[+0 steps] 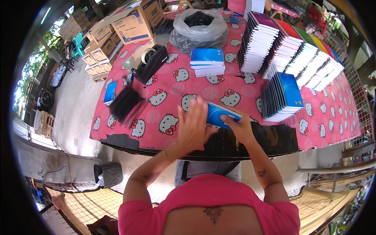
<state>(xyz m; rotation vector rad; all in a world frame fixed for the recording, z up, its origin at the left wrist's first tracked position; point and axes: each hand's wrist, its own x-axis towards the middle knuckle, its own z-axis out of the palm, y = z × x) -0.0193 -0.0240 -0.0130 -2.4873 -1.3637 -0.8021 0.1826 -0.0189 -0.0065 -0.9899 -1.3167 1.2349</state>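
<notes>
Close to the front of the table, my right hand (239, 127) grips a small blue-covered notebook (216, 114), its thumb lying on top of the cover. My left hand (192, 124) is against the notebook's left edge, fingers stretched out and slightly blurred; it hides that edge, so I cannot tell if a coil is on it. To the left lies a bunch of black spiral binding coils (127, 102). Beyond my hands sits a short stack of blue notebooks (206, 56). On the right stands a leaning pile of coil-bound blue notebooks (282, 96).
A black tape dispenser (150, 64) and a small blue booklet (110, 92) are at the left. Clear plastic bag (199, 31) holds black coils at the back, beside cardboard boxes (135, 23). Tall notebook stacks (260, 43) line the far right. Pink cat-patterned cloth (156, 129) covers the table.
</notes>
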